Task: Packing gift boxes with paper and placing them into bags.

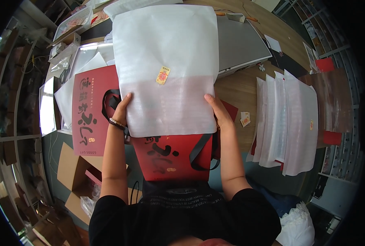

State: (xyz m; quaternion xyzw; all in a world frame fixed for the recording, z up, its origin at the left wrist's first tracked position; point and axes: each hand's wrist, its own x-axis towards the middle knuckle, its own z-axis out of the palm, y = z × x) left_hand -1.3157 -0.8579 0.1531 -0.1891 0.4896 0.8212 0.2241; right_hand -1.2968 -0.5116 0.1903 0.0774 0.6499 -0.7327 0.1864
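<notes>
My left hand (123, 108) and my right hand (219, 110) grip the two side edges of a white translucent foam sleeve (166, 45), thumbs on top. Something pinkish shows through its lower half. A small yellow tag with a red design (162, 76) lies on the sleeve's face. Under the sleeve's near edge is a red paper gift bag (157, 164) with a black ribbon handle (199, 153); the rest of it is covered. Another red gift bag (94, 110), also with a black ribbon, lies beside my left hand.
Several white foam sleeves (299, 127) stand in a row at the right, near small yellow tags (245, 119). A grey flat box (242, 47) sits at the back. An opened cardboard box (73, 168) is at the lower left, and a white basket (73, 22) stands at the far left.
</notes>
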